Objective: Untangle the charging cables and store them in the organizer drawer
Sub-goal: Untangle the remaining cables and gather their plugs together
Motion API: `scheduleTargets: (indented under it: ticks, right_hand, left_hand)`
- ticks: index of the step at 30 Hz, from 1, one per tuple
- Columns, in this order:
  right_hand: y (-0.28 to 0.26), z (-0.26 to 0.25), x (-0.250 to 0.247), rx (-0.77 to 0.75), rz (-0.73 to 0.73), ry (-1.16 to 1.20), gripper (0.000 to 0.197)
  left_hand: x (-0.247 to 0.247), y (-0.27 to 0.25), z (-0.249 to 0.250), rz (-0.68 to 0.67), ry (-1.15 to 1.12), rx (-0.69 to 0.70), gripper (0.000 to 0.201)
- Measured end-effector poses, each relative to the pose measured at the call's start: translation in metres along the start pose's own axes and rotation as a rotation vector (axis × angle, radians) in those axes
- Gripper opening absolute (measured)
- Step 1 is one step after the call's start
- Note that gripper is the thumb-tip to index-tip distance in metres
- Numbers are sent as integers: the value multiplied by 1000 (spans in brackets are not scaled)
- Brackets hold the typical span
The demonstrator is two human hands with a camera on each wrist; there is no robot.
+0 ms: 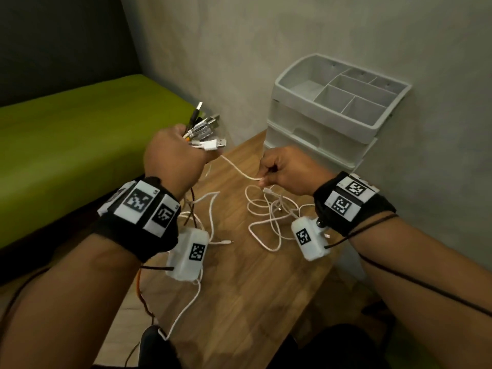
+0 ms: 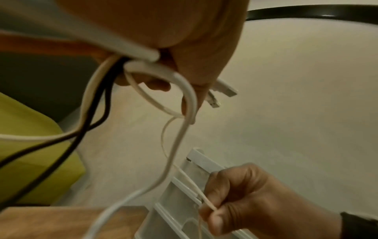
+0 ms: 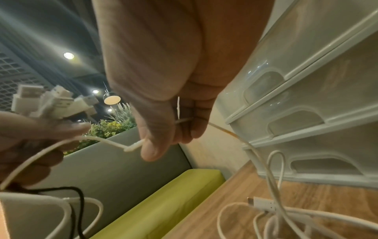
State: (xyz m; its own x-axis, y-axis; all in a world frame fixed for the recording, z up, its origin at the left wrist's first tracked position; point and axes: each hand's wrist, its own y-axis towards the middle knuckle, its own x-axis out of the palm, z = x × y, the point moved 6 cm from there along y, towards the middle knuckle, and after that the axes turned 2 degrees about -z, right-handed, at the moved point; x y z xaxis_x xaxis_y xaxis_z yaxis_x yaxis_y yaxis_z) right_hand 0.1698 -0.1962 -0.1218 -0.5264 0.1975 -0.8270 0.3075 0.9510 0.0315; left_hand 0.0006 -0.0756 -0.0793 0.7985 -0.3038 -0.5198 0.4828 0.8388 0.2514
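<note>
My left hand (image 1: pixel 175 153) is raised above the wooden table (image 1: pixel 239 288) and grips a bundle of USB plug ends (image 1: pixel 205 129), white and black, that stick out past its fingers. One thin white cable (image 1: pixel 237 170) runs taut from that bundle to my right hand (image 1: pixel 277 171), which pinches it between thumb and fingers (image 3: pixel 151 145). The rest of the white cables (image 1: pixel 269 217) lie in loose tangled loops on the table under both hands. The grey organizer (image 1: pixel 319 145) with stacked drawers stands just behind my right hand, its drawers closed.
The organizer's top tray (image 1: pixel 343 91) has several empty compartments. A green cushioned bench (image 1: pixel 80 134) runs along the left of the table. A grey wall (image 1: pixel 292 35) stands close behind. Black and orange wires (image 1: pixel 143 294) hang off the table's near left edge.
</note>
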Motion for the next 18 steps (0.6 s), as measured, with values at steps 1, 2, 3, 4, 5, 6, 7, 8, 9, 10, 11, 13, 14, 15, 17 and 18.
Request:
scheduleTargets:
  ticks: [1,2,3,4,5,6,7,8,9,10,11,13,14,15,17,18]
  right_hand:
    - [1,-1,-1,-10,-6,-9,10]
    - [0,-6,0,-40,-17,-30,10]
    - [-1,-14,2,-87,-25,-64,10]
    - [-2,-23,3,-139,-23,-102,11]
    - [-4,-32,4,-176,-5,-133,12]
    - [-6,-40,2,-200,27,-153,12]
    - [-7,-46,0,-234,64,-154,11]
    - [-8,-50,-3,-272,92,-138,9]
    - [-7,-49,-5,-285,106,-109,8]
    - [-6,-47,-6,-272,108,-85,9]
    - [-2,-41,-6,-235,102,-65,12]
    - [1,-35,-2,-178,73,-15,22]
    - [3,-33,1,-161,66,9,25]
    - [4,-32,3,-142,70,21,25]
    - [7,-24,4,-77,95,50,18]
    - [8,-19,3,-47,116,86,13]
  left_hand:
    - [-2,0,2,9,13,30,35]
    - [-2,-1,4,-2,36,73,35]
    - [3,-3,8,-37,62,130,33]
    - [9,-6,12,-91,96,195,31]
    - [18,-12,17,-157,145,264,31]
    - [28,-17,20,-232,209,326,32]
    - [36,-23,23,-298,266,364,32]
    - [42,-27,25,-342,303,373,29]
    - [45,-29,25,-365,314,360,21]
    - [46,-29,23,-368,302,327,12]
    - [45,-28,22,-363,271,287,4]
    - [40,-25,20,-334,205,231,13]
    - [39,-23,20,-325,189,219,22]
    - [37,-22,19,-314,184,210,28]
    - [31,-22,20,-298,153,168,31]
    - [29,-24,20,-295,118,151,31]
